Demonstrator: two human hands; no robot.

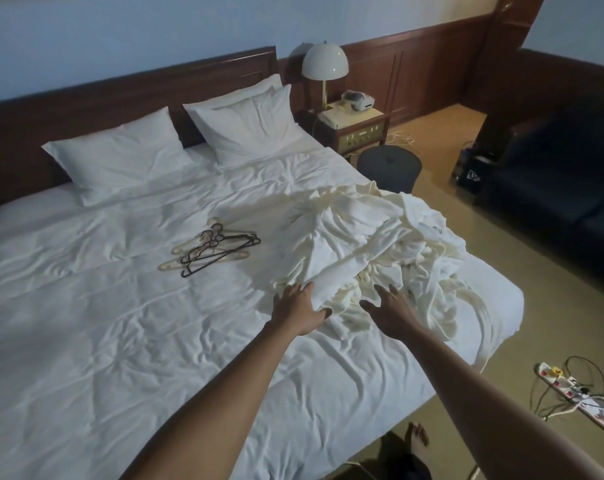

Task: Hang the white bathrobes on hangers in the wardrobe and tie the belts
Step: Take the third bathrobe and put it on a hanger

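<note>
A crumpled heap of white bathrobes (366, 244) lies on the right side of the bed (120, 341), with belts (480, 317) trailing over the bed's right edge. Several hangers (210, 249), cream and black, lie in a loose pile on the sheet left of the heap. My left hand (298, 308) rests at the near edge of the heap, its thumb tucked under a fold of robe cloth. To its right, my right hand (388, 308) hovers with fingers spread, just at the heap's near edge. No wardrobe is in view.
Two pillows (120, 168) lean on the dark headboard. A nightstand with a lamp (324, 64) stands at the bed's far right, a round dark bin (388, 166) beside it. A dark sofa (553, 178) sits at right. A power strip with cables (580, 393) lies on the floor.
</note>
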